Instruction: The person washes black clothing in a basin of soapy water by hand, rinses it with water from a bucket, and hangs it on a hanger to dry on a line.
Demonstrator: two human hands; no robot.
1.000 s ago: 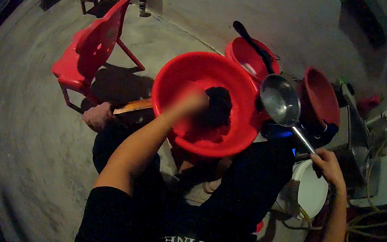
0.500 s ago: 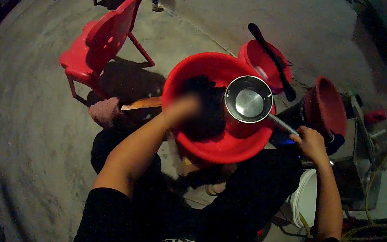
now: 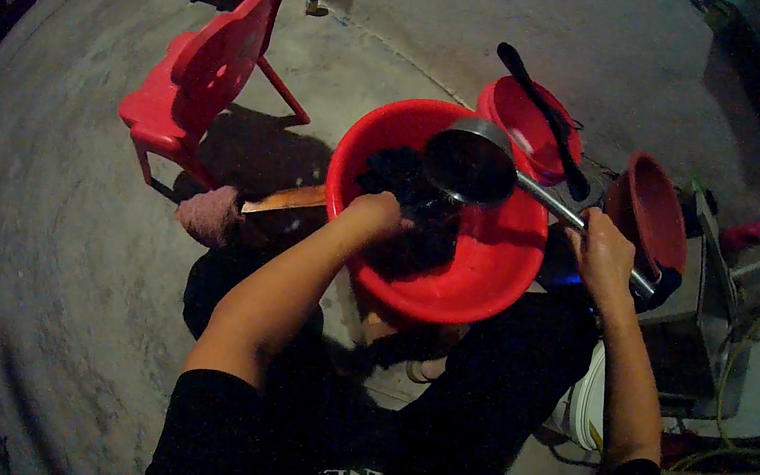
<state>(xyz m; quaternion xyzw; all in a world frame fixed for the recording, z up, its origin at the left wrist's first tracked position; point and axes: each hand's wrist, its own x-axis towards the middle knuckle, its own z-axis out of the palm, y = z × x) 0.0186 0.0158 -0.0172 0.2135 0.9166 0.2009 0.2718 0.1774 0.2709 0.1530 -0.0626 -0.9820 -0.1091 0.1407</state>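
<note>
A red basin [image 3: 497, 271] stands before my knees, with a dark, shaggy mass [image 3: 428, 245] in its left part; what kind of thing this is I cannot make out. My left hand [image 3: 380, 215] reaches over the near left rim, fingers curled against the mass. Around the metal handle of a long-handled dipper [image 3: 471, 165], my right hand [image 3: 605, 248] is closed. The dipper's bowl is tilted over the mass, toward the left, and its inside looks dark. My left fingertips are partly hidden.
A red chair [image 3: 214, 62] stands to the left, near a pinkish cloth bundle [image 3: 211, 215] and a wooden board [image 3: 287, 199]. Beyond the basin is a red bucket [image 3: 515, 120] with a black long-handled thing [image 3: 544, 114] across it. At right are a reddish tub [image 3: 644, 215], white bucket [image 3: 591, 400] and hose [image 3: 726, 467].
The dipper has tipped from level to tilted, its bowl shifting left over the dark mass. My right hand has turned and risen slightly. My left hand, blurred before, is now sharper and slightly farther right.
</note>
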